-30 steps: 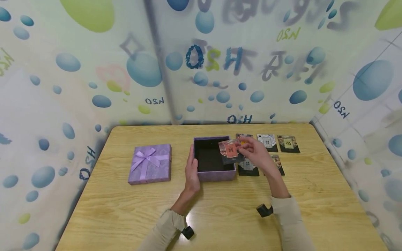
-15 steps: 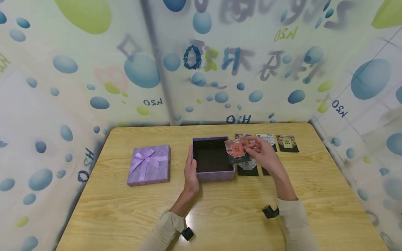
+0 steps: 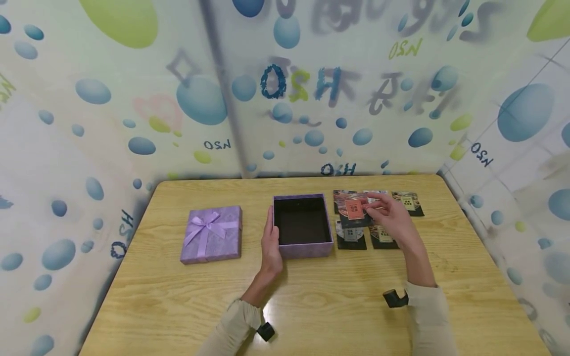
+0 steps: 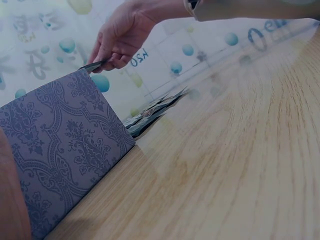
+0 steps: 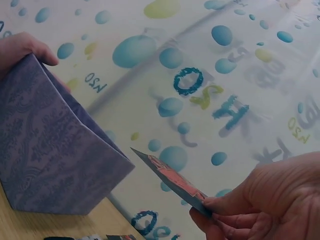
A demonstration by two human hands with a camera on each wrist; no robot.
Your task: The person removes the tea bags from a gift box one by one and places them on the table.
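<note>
My left hand (image 3: 270, 244) holds the left wall of the open purple gift box (image 3: 307, 251), fingers along the outside and thumb at the rim. The box's dark inside shows nothing in it. My right hand (image 3: 392, 217) pinches a flat, dark packet with a coral label (image 3: 355, 209) by its right edge between thumb and fingers. That packet hovers just right of the box, above several similar packets on the table. Among these are a grey-labelled packet (image 3: 351, 236) and a yellow-labelled packet (image 3: 407, 202); others are partly hidden behind the held packet and right hand.
Left of the box lies its purple lid (image 3: 212, 235), topped with a ribbon bow. Everything rests on a wooden table (image 3: 311, 301). Behind the far edge stands a wall (image 3: 254, 118) printed with blue and green drops.
My right hand has moved right with the coral-labelled packet, from over the box's right rim to above the other packets. The left hand and box have stayed in place.
</note>
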